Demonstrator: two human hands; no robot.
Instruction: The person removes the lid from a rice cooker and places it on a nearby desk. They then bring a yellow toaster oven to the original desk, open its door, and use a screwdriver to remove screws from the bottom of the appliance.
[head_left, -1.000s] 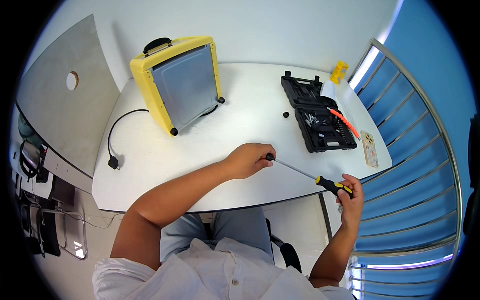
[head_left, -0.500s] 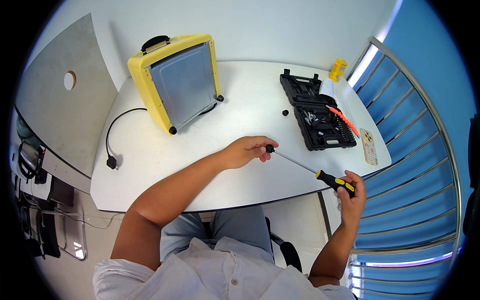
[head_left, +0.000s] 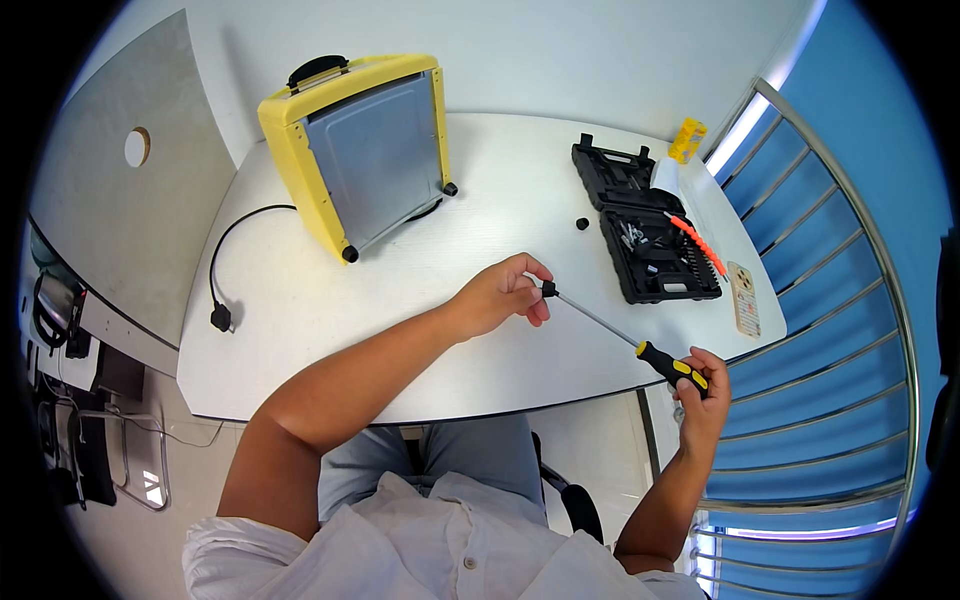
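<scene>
Over the white table (head_left: 400,370), my right hand (head_left: 708,400) grips a screwdriver (head_left: 668,366) by its black and yellow handle. Its metal shaft slants up and left to a small black foot (head_left: 548,289) at the tip. Closed on that foot, between thumb and fingers, is my left hand (head_left: 495,300). Farther back stands a yellow box-shaped appliance (head_left: 290,160), tipped up so its grey metal panel (head_left: 380,150) faces me. Two similar black feet sit at its lower corners. Another small black foot (head_left: 582,224) lies loose on the table.
An opened black tool case (head_left: 625,275) with bits and small parts lies at the right, an orange flexible shaft (head_left: 700,248) across it. Beside it are a phone (head_left: 743,300) and a yellow packet (head_left: 687,140). A black plug (head_left: 221,318) rests left. Metal railing (head_left: 880,260) borders the right.
The view has shifted slightly. Both hands keep their hold on the screwdriver and the black foot, with the left fingers a little raised and rearranged around the foot.
</scene>
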